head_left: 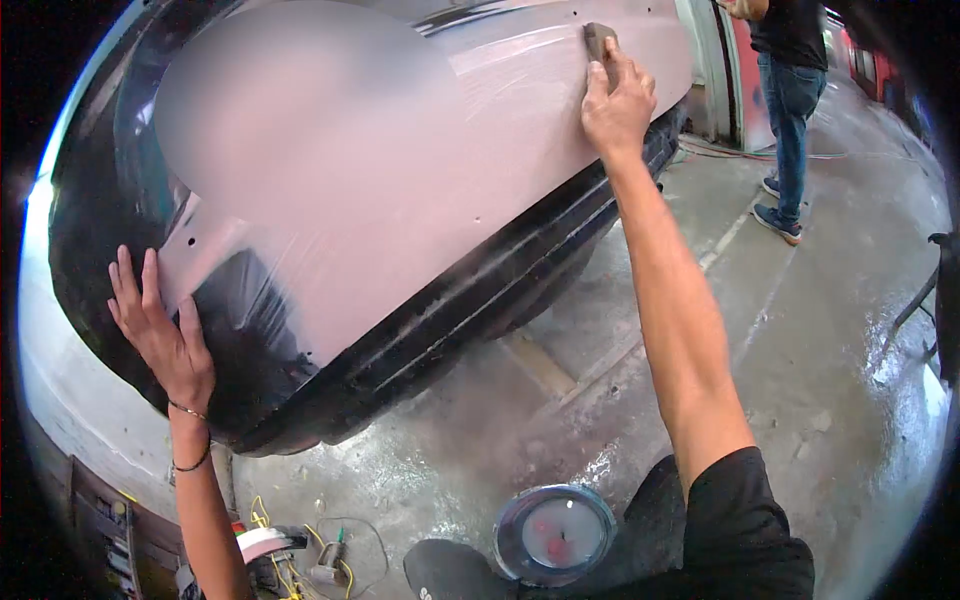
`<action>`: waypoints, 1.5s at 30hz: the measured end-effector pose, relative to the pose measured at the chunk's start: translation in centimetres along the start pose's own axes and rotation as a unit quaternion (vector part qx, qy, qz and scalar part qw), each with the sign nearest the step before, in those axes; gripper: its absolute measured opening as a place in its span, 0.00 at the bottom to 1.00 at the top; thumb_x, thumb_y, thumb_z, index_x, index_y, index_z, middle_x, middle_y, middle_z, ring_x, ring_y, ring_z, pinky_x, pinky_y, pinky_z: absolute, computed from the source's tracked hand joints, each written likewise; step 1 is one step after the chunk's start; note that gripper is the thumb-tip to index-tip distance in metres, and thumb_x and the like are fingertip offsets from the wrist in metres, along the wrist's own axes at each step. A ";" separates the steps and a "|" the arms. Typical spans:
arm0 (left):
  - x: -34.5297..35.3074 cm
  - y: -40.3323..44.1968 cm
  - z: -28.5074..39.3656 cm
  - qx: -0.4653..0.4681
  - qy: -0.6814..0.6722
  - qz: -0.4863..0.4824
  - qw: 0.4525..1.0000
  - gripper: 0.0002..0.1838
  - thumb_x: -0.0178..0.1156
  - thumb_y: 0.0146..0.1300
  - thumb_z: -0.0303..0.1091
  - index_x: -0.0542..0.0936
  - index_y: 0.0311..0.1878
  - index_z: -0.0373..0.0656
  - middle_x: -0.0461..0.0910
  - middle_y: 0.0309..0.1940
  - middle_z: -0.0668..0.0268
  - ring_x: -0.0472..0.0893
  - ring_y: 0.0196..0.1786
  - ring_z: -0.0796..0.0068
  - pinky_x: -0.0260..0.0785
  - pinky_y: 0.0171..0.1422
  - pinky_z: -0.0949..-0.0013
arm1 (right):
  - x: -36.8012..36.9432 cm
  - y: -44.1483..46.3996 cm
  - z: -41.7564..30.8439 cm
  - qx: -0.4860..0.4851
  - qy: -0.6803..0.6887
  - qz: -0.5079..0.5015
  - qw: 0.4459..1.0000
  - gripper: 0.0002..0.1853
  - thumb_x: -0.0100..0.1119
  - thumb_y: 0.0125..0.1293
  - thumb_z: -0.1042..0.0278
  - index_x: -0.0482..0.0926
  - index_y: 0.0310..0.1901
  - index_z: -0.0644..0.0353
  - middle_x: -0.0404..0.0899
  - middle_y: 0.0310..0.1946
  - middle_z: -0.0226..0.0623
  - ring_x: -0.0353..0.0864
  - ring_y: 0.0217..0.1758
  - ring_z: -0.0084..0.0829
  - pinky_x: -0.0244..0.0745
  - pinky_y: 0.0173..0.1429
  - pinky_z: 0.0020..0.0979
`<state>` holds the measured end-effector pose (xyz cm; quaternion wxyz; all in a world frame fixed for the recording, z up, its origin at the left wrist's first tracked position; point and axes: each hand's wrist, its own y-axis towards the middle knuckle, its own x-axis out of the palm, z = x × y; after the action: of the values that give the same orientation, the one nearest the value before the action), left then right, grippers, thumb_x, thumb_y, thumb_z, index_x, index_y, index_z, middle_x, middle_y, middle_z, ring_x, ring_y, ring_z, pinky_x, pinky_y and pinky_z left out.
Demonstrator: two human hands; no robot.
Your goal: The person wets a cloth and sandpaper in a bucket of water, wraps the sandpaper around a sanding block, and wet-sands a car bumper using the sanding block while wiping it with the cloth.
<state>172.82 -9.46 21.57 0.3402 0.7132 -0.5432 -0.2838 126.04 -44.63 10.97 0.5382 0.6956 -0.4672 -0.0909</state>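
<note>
Right hand (pixel 618 112), fingers curled round the block (pixel 597 40), holds it against the panel's (pixel 520 150) upper right; left hand (pixel 172 340) splays at its left end. Dusty pink predominates; dark, streaked patches suggest unfinished work.

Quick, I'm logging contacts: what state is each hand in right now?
Left hand: open, fingers spread, against the dark end of the panel.
Right hand: closed on a small block at the pink surface.
</note>
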 end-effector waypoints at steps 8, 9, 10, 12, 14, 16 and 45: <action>0.3 -0.2 -0.2 0.003 0.007 -0.019 1.000 0.33 0.46 0.87 0.50 0.64 0.88 0.50 0.55 0.92 0.57 0.49 0.94 0.50 0.32 0.93 0.37 | -3.2 -9.1 -19.4 -0.136 0.143 -0.046 0.979 0.28 0.61 0.73 0.70 0.80 0.74 0.47 0.84 0.53 0.54 0.81 0.62 0.52 0.75 0.63 0.56; 0.2 -0.2 -0.2 0.003 0.010 -0.022 1.000 0.33 0.46 0.86 0.50 0.64 0.88 0.50 0.55 0.92 0.57 0.49 0.94 0.50 0.33 0.93 0.37 | -2.8 -7.9 -16.6 -0.170 0.134 -0.044 0.975 0.27 0.61 0.73 0.69 0.80 0.73 0.47 0.84 0.54 0.53 0.81 0.63 0.52 0.74 0.64 0.56; 0.1 -0.2 -0.1 -0.001 0.014 -0.022 1.000 0.33 0.46 0.86 0.49 0.65 0.88 0.50 0.55 0.92 0.57 0.50 0.93 0.50 0.33 0.93 0.37 | -2.2 -6.2 -13.5 -0.208 0.127 -0.041 0.969 0.27 0.61 0.72 0.69 0.80 0.73 0.47 0.84 0.54 0.53 0.81 0.63 0.52 0.74 0.65 0.57; 0.2 -0.3 0.1 -0.005 0.018 -0.016 1.000 0.32 0.47 0.85 0.48 0.65 0.88 0.49 0.55 0.92 0.56 0.51 0.93 0.49 0.34 0.93 0.36 | -1.2 -1.7 -5.9 -0.177 0.089 -0.018 0.980 0.26 0.61 0.74 0.69 0.81 0.73 0.48 0.87 0.59 0.44 0.82 0.61 0.53 0.72 0.70 0.54; 0.3 0.0 -0.2 0.003 0.021 -0.012 1.000 0.32 0.47 0.85 0.48 0.65 0.87 0.49 0.56 0.91 0.57 0.51 0.93 0.49 0.34 0.93 0.36 | -0.7 1.8 -0.8 -0.023 0.019 -0.035 0.999 0.25 0.62 0.76 0.68 0.80 0.74 0.53 0.84 0.62 0.49 0.79 0.63 0.54 0.70 0.72 0.53; 0.1 0.0 -0.1 0.002 0.017 -0.013 1.000 0.33 0.46 0.85 0.48 0.65 0.88 0.49 0.56 0.91 0.57 0.51 0.93 0.49 0.35 0.93 0.36 | -0.1 2.1 -0.6 0.045 0.013 -0.025 0.999 0.23 0.62 0.79 0.65 0.82 0.72 0.54 0.80 0.64 0.51 0.77 0.67 0.53 0.68 0.74 0.54; 0.5 0.0 0.5 0.021 -0.017 -0.010 1.000 0.30 0.51 0.86 0.42 0.68 0.86 0.43 0.60 0.89 0.51 0.55 0.91 0.49 0.41 0.92 0.45 | -2.2 -7.8 4.0 0.227 0.097 0.014 0.969 0.22 0.64 0.79 0.68 0.81 0.69 0.70 0.83 0.60 0.55 0.80 0.67 0.48 0.73 0.74 0.47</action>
<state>172.59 -10.04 21.25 0.3131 0.7206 -0.5474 -0.2882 126.66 -45.79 2.00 0.4100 0.7984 -0.4309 0.0936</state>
